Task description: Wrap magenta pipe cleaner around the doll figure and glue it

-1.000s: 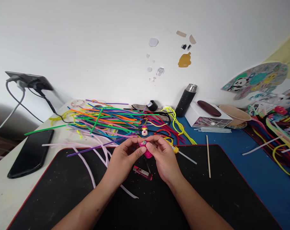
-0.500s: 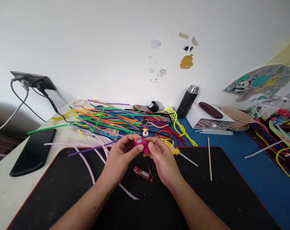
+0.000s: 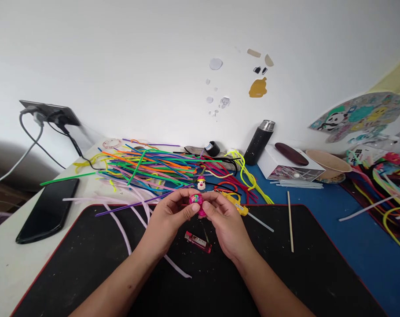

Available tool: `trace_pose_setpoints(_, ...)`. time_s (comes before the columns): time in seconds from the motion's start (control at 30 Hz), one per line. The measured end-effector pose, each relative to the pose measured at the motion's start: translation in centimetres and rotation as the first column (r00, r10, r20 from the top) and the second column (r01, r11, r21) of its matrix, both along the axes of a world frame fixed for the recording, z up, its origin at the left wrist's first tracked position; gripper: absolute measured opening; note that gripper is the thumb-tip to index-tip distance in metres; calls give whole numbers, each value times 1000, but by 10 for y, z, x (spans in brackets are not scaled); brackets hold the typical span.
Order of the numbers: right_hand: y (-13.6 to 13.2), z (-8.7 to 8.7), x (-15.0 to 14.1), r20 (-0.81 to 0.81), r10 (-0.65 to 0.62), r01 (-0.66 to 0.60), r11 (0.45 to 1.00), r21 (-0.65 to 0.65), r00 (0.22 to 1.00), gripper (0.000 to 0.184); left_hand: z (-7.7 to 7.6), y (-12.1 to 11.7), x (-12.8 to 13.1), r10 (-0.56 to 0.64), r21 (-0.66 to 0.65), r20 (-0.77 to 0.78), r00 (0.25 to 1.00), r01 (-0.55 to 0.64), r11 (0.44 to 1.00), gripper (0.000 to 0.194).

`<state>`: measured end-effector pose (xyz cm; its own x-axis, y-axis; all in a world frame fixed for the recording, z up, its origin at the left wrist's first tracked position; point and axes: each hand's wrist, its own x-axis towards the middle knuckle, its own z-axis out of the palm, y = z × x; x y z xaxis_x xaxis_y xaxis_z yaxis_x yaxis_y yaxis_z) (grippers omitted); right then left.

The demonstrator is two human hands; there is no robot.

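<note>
Between both hands is a small pink piece (image 3: pixel 201 212) with a round end speckled in green and other colours; its underside is hidden by fingers. My left hand (image 3: pixel 168 218) pinches it from the left, thumb against the round end. From the other side my right hand (image 3: pixel 224 220) grips it, thumb on the pink part. Just beyond the fingertips stands a little white-faced figure head (image 3: pixel 201 182) with a pink and yellow hat. A red lighter (image 3: pixel 198 241) lies on the black mat (image 3: pixel 269 273) below the hands. Behind my right hand rests a yellow glue gun (image 3: pixel 241 208), partly covered.
Many coloured pipe cleaners (image 3: pixel 153 165) are heaped at the back left, pale lilac ones (image 3: pixel 120 226) reaching onto the mat. A phone (image 3: pixel 48 211) lies left. At right are a wooden stick (image 3: pixel 290 222), a black flask (image 3: pixel 259 143), a white box (image 3: pixel 275 165) and a bowl (image 3: pixel 328 163).
The pink piece has turned slightly between my fingers, and its round end sits a little lower and further right. The whole view has shifted slightly.
</note>
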<state>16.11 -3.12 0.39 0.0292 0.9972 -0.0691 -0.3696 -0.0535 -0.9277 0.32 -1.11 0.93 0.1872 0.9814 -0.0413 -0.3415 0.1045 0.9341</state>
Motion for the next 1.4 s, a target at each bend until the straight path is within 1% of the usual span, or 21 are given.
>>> trace_pose_setpoints(0.17,0,1,0,-4,-1,1,1000,1,1000,25,2,-1,1,1,-22,22,1000,-1,1000,35)
trace_pose_setpoints(0.43,0,-3,1,12,2,-2,1000,8,1000,23,2,0,1,-21,3,27,999,21,1000,32)
trace_pose_setpoints(0.7,0,-3,2,-15,54,-54,999,-6,998,27,-1,1,-2,-82,-7,82,993,83,996,31)
trace_pose_setpoints(1.07,1,-4,2,-40,82,-83,996,-15,996,26,-1,4,-3,-114,-20,95,989,116,993,33)
trace_pose_setpoints(1.23,1,-4,2,-62,100,-103,994,-37,993,29,-1,4,-3,-141,-17,108,984,144,989,31)
trace_pose_setpoints(1.4,1,-4,3,-59,116,-118,992,-43,992,30,-1,4,-3,-141,-14,99,985,143,990,32)
